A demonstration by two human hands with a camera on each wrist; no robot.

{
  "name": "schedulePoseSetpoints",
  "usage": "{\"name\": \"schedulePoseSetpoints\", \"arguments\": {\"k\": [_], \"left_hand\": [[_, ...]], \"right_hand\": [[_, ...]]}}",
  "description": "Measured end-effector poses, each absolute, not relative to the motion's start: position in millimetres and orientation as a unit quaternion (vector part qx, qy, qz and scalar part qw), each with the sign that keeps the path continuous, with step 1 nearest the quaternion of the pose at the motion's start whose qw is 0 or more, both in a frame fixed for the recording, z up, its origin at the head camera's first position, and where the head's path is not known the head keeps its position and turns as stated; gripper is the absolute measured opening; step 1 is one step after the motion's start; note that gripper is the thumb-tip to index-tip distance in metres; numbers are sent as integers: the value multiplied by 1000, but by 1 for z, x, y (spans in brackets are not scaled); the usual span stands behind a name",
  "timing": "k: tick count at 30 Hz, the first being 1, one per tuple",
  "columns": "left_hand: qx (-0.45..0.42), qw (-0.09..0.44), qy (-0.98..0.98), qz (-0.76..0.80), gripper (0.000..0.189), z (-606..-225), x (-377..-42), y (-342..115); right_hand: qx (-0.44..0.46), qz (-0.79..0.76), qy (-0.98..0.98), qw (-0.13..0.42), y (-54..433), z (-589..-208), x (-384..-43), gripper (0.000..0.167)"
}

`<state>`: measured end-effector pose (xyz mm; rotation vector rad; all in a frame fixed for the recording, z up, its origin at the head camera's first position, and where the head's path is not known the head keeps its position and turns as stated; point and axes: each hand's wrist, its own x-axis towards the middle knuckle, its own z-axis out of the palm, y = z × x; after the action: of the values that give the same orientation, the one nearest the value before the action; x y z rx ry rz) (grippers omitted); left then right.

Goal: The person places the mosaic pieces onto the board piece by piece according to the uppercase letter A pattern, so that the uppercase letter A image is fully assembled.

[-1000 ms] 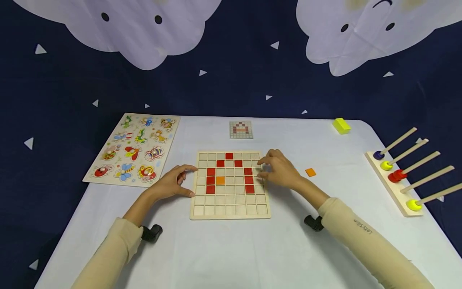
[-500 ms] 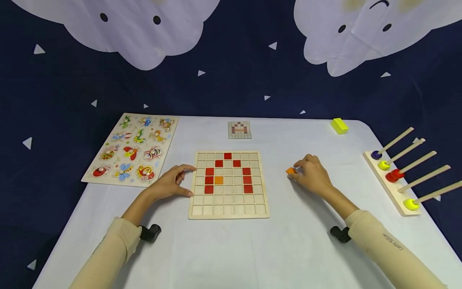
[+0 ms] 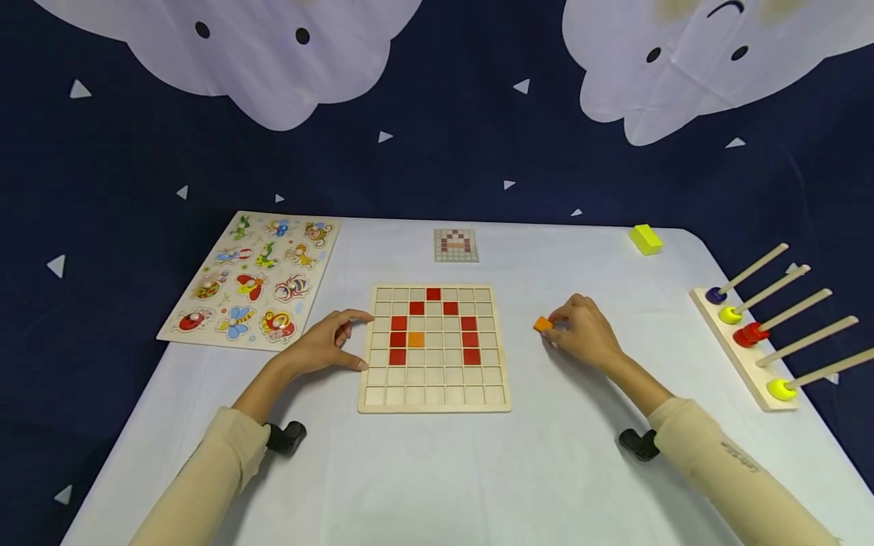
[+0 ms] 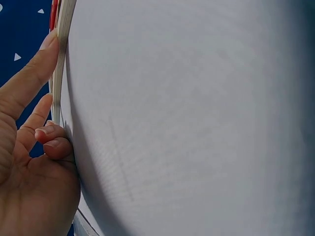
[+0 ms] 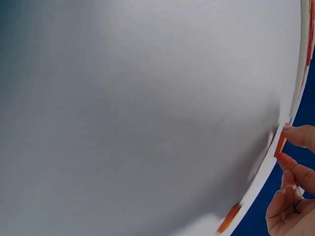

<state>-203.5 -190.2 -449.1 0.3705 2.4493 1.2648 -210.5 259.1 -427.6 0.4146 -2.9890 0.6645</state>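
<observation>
A wooden grid board (image 3: 435, 396) lies in mid-table, with several red tiles (image 3: 398, 340) set in an arch and one orange tile in its cells. At its left edge rests my left hand (image 3: 317, 350), index finger and thumb spread apart and touching the rim; the left wrist view shows fingertips against the board's side (image 4: 61, 44). Right of the board, my right hand (image 3: 586, 331) pinches a loose orange tile (image 3: 542, 324) between thumb and finger, a grip also seen in the right wrist view. There, a second orange piece (image 5: 229, 219) lies on the table; the head view hides it.
A small pattern card (image 3: 456, 246) lies beyond the board. At left is an insect puzzle board (image 3: 235, 303). To the right are a yellow block (image 3: 646, 240) and a peg stand (image 3: 734, 341) with coloured beads. A dark cloth with clouds hangs behind.
My right hand has left the board's right edge, moved rightward, and now pinches an orange tile. The orange tile seen lying on the table earlier no longer shows there. My left hand stays put.
</observation>
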Motion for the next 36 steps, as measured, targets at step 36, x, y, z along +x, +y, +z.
{"name": "schedulePoseSetpoints", "arguments": {"k": [36], "left_hand": [[130,177,865,451,79,-448,-203,-190]], "right_hand": [[341,232,-911,-20,113,-427,-219,13]]}}
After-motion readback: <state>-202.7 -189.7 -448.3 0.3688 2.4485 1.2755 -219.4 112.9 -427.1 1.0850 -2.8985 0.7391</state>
